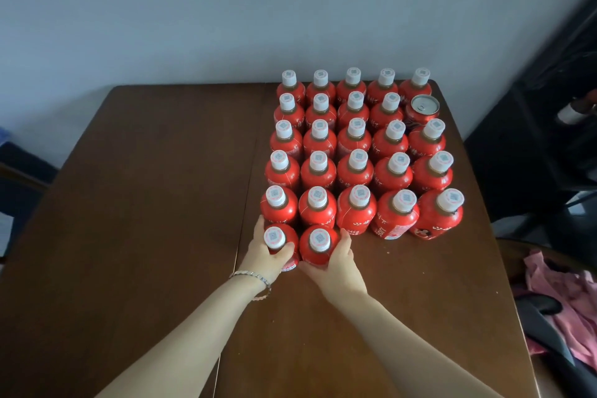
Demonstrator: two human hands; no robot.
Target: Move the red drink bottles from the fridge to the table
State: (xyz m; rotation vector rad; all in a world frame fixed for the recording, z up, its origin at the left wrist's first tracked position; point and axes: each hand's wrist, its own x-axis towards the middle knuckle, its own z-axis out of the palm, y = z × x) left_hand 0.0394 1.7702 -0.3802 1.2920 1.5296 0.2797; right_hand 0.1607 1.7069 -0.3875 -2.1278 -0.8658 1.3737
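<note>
Left edge: dark blurry shapes beside the table (129, 203), too cut off to identify. The table's near edge is running out of frame.

Left hand (261, 255), silver bracelet (255, 278) on the wrist, is gripping the left front bottle (280, 244); fingers are wrapping its far side, thumb across the front, so the lower label is mostly hidden. Right hand (336, 263) is clasping the right front bottle (318, 245) from its right and underneath, base hidden. Both bottles are standing upright on the table, touching each other, just in front of the block.

Block of red drink bottles (355, 165) is sitting on the table's right half: 24 white-capped bottles in five columns, plus the 2 in hand, 26 total. One red can (421, 110) is filling the second-row slot in the rightmost column. Label text is too small to read.

Far right: pink cloth (565, 300) and dark furniture, partly cropped.
</note>
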